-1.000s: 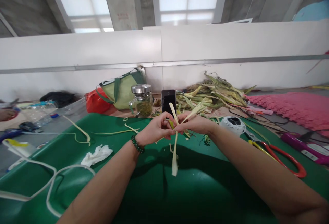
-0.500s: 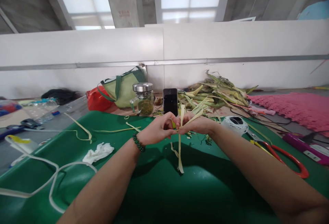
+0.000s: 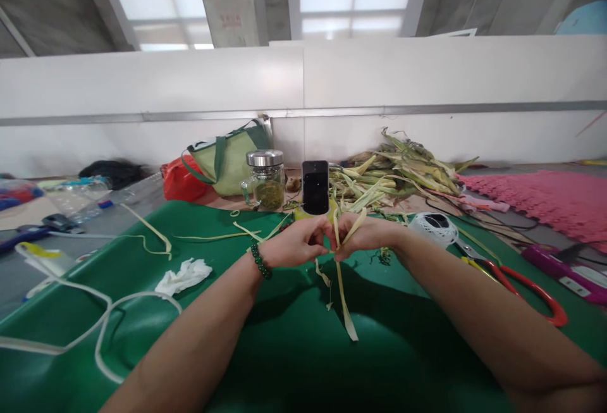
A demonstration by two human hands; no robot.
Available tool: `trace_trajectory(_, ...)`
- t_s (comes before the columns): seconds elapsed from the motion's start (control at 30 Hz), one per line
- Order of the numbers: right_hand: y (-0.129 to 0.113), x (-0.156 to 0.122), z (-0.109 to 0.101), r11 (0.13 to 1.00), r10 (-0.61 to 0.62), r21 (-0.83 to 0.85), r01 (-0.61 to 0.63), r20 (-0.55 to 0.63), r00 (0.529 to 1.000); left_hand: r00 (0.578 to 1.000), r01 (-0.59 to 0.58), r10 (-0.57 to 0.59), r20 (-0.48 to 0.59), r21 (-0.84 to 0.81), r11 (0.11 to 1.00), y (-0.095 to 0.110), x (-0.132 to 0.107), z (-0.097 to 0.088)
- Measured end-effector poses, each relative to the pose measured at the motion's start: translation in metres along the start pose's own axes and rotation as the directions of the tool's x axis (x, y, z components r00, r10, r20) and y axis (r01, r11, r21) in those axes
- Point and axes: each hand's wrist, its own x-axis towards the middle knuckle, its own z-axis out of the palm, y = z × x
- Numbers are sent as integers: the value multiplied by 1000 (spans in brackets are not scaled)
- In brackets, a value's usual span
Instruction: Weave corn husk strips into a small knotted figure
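My left hand (image 3: 296, 246) and my right hand (image 3: 363, 234) meet above the green sheet (image 3: 284, 350), fingers pinched together on pale yellow leaf strips (image 3: 342, 286). One long strip hangs down from the pinch and curves toward me. Shorter strip ends stick up between the fingers. A dark green bead bracelet (image 3: 260, 262) circles my left wrist.
Behind the hands stand a black phone (image 3: 315, 186), a lidded glass jar (image 3: 265, 180), a green bag (image 3: 227, 160) and a pile of leaves (image 3: 398, 172). Red-handled scissors (image 3: 516, 289) and a white reel (image 3: 432, 228) lie right. A crumpled tissue (image 3: 184, 276) and white cord (image 3: 95, 324) lie left.
The hanging strip has swung from left of centre to the right and reaches lower. Both hands have shifted slightly right, still pinched together.
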Motion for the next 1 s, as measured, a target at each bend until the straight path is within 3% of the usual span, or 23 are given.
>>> trace_trajectory(0.07, 2, 2, -1, 997, -42, 63, 46, -55, 998, 999, 37, -38, -24, -56, 998, -6, 2, -1)
trace_trajectory(0.2, 6, 4, -9, 976, -95, 156, 154, -331, 939, 992, 62, -93, -84, -316, 947, -14, 5, -4)
trace_trajectory(0.3, 7, 5, -15, 966, -118, 173, 191, -362, 925, 992, 50, -95, -77, -454, 890, -11, 4, -4)
trace_trajectory(0.37, 7, 4, -15, 967, -172, 118, 225, -349, 921, 989, 77, -132, -62, -544, 835, -7, 4, -2)
trace_trajectory(0.5, 1, 3, -10, 947, -317, -169, 272, -371, 873, 978, 109, -202, -54, -693, 713, -8, 6, 4)
trace_trajectory(0.57, -2, 1, -8, 921, -360, -321, 222, -479, 801, 975, 97, -209, -73, -708, 699, -11, 7, 5)
trace_trajectory(0.63, -5, -2, -8, 889, -401, -442, 119, -627, 668, 960, 77, -243, -139, -701, 709, -13, 9, 5)
trace_trajectory(0.67, -7, -3, -8, 878, -405, -474, 63, -668, 624, 947, 66, -266, -180, -702, 709, -14, 9, 5)
trace_trajectory(0.7, -8, -5, -7, 875, -386, -484, 19, -674, 629, 933, 54, -288, -216, -707, 705, -14, 10, 4)
trace_trajectory(0.73, -10, -6, -6, 879, -344, -477, -7, -645, 682, 923, 47, -303, -236, -713, 699, -14, 10, 4)
trace_trajectory(0.8, -13, -6, 0, 896, -228, -444, -22, -500, 836, 926, 42, -296, -233, -718, 695, -13, 10, 4)
trace_trajectory(0.83, -14, -5, 4, 902, -189, -431, -15, -426, 885, 934, 38, -280, -223, -716, 697, -13, 10, 4)
trace_trajectory(0.9, -15, -1, 13, 921, -162, -391, 12, -354, 921, 941, 19, -252, -224, -711, 703, -13, 11, 5)
trace_trajectory(1.0, -13, 4, 19, 965, -145, -258, 51, -357, 923, 924, -28, -248, -292, -698, 716, -13, 11, 5)
